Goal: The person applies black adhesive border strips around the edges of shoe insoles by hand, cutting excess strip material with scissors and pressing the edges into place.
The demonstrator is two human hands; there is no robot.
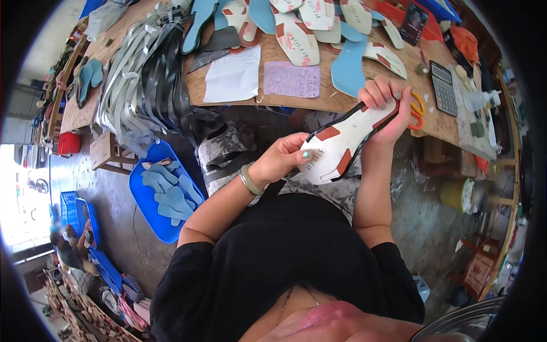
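I hold a white shoe insole (342, 142) with brown patches and a dark edge between both hands, in front of my chest. My left hand (282, 157) pinches its rounded heel end, thumb on top; a bangle sits on that wrist. My right hand (390, 111) grips the toe end, fingers curled over the edge. Orange-handled scissors (419, 111) lie on the table just behind my right hand.
A plywood table (319, 100) carries several insoles (296, 37), blue soles (347, 65), two paper sheets (233, 74), a calculator (443, 88) and a pile of grey and black straps (142, 80). A blue tray (151, 214) of blue soles sits on the floor at left.
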